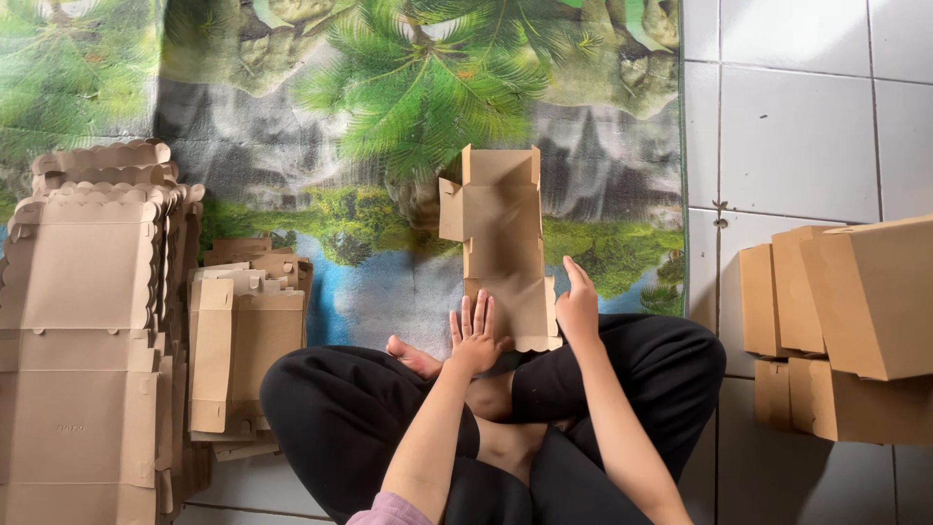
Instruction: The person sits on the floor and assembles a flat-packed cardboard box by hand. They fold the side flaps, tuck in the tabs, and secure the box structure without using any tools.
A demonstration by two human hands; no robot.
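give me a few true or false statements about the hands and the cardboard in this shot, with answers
1. Both hands rest on the near end of the cardboard box blank. True: left hand, right hand.
2. The blank lies on bare tile. False: it lies on the palm-tree print mat.
3. Folded boxes stand on the person's right. True.
4. The stack of flat blanks is on the person's right. False: on the left.
5. The right hand holds scissors. False: no tool in it.

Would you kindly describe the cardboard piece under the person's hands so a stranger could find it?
Look at the palm-tree mat, then the middle of its near edge. There lies a half-folded box under the left hand and right hand. Unlike the flat stacks and finished boxes, it lies alone.
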